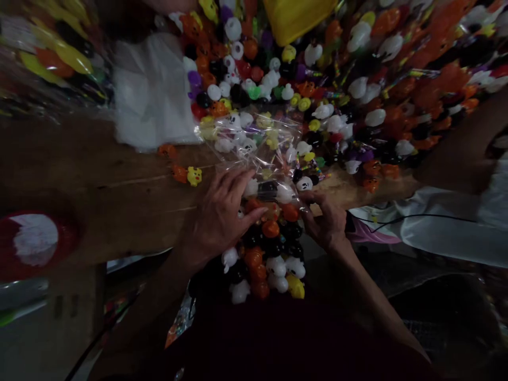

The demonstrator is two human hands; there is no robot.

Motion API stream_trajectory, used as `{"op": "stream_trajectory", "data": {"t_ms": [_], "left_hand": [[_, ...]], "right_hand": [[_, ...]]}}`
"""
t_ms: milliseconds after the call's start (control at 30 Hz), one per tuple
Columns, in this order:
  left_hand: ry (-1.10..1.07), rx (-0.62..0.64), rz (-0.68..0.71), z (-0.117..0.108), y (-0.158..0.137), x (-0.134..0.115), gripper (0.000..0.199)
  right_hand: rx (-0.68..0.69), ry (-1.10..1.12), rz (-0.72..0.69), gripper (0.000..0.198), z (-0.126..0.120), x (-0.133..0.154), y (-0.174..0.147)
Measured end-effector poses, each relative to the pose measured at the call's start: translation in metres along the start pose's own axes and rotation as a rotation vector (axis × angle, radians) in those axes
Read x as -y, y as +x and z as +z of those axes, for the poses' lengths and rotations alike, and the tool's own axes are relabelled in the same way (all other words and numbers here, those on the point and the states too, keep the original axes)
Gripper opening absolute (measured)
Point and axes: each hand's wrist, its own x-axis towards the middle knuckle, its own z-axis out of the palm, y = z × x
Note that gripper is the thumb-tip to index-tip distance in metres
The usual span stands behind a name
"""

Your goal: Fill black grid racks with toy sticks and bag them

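Observation:
A clear plastic bag (260,151) lies at the table's front edge, with small white, black and yellow figures showing in and through it. My left hand (222,214) rests on the bag's near left side, fingers stretched out and thumb apart. At the bag's near right corner, my right hand (327,219) pinches the plastic between thumb and fingers. Below the bag, on my lap, is a pile of small toy figures (271,228) in orange, black, white and yellow. A white and black figure (305,183) sits beside my right fingertips.
A big heap of similar figures (375,116) covers the far and right table. A yellow container (297,18) stands behind. White plastic bags (154,95) are stacked at left, near loose orange and yellow figures (194,176). A red round object (35,243) is far left. Another person's arm (460,153) reaches in at right.

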Motion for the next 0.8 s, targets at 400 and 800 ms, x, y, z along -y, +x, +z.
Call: {"op": "stream_trajectory", "data": {"t_ms": [400, 800], "left_hand": [[0.036, -0.14, 0.253, -0.004, -0.013, 0.014, 0.047], [0.186, -0.22, 0.464, -0.016, -0.037, 0.026, 0.028]], "right_hand": [[0.022, -0.119, -0.195, 0.013, -0.017, 0.007, -0.009], [0.16, -0.035, -0.21, 0.015, -0.023, 0.008, -0.011]]}}
